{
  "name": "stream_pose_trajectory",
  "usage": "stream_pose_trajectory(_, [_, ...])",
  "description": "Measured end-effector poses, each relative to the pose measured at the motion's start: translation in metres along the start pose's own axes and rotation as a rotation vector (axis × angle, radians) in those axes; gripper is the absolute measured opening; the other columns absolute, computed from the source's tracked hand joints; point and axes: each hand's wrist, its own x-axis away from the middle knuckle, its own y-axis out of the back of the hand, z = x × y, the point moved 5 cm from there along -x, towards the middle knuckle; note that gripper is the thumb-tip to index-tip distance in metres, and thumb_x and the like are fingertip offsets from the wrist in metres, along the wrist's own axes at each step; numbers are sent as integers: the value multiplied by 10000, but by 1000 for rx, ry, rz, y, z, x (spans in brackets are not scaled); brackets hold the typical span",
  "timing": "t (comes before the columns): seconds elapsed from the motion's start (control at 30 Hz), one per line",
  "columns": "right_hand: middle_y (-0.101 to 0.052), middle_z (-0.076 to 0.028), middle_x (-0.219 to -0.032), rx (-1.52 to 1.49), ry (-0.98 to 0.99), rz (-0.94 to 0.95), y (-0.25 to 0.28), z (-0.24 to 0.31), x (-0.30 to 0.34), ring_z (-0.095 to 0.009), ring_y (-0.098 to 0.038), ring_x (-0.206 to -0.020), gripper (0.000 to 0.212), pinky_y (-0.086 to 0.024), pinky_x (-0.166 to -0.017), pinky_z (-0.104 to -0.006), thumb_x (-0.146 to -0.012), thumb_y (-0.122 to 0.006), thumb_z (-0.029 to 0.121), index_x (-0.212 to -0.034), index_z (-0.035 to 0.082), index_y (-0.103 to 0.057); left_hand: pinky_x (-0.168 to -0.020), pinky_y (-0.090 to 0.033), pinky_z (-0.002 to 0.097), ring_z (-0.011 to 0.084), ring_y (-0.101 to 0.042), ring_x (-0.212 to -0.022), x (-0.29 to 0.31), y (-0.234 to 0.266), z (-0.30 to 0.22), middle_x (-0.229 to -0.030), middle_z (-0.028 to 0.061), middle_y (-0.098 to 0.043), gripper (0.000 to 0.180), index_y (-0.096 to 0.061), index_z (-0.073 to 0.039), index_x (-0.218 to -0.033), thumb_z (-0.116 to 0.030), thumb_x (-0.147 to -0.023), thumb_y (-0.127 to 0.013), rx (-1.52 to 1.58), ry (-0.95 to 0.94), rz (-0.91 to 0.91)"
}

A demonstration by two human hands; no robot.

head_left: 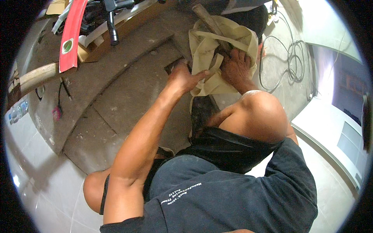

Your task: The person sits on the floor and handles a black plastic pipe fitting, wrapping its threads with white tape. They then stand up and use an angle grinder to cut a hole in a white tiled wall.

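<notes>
A cream cloth tote bag stands on the worn board in front of me, its mouth gaping and its straps loose. My left hand pinches the bag's near left edge; its thumb lies on the cloth and the other fingers are blurred. Inside the bag's mouth, my right hand has its fingers bent downward and closed, with what they hold hidden by the hand and cloth. A wooden handle slants up out of the bag's far side, close to the right fingers.
A red level and a black tool with a handle lie at the far left beside a wooden pole. A plastic bottle rests on the tiles. Coiled black cable spreads at the right, near a white cabinet.
</notes>
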Motion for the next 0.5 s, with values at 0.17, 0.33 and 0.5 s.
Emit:
stream_pose_trajectory(0.17, [-469,-163,-1394,-59,-102,43,-5,1,-6,-419,-393,-1340,485,-299,-1055,-634,-850,-664,293,-1327,205,-667,-848,-558,457,405,-720,-946,-9,-11,-3,-992,258,-734,518,-723,40,-1030,-419,-798,-785,99,-15,-88])
stream_pose_trajectory(0.33, [-475,-183,-1465,-125,-57,-56,-1,-7,-3,-409,-436,-1367,455,-350,-1089,-610,-847,-676,279,-1292,190,-695,-717,-550,394,244,-695,-738,7,47,-43,-840,184,-729,359,-730,14,-997,-286,-802,-752,65,-23,-188])
stream_pose_trajectory(0.5, [-661,-180,-1251,-55,-34,487,-17,-2,-26,-383,-641,-1147,428,-511,-965,-505,-860,-680,278,-1269,153,-675,-671,-520,383,212,-644,-682,18,44,-43,-776,159,-699,318,-713,20,-937,-268,-807,-749,78,-94,-131])
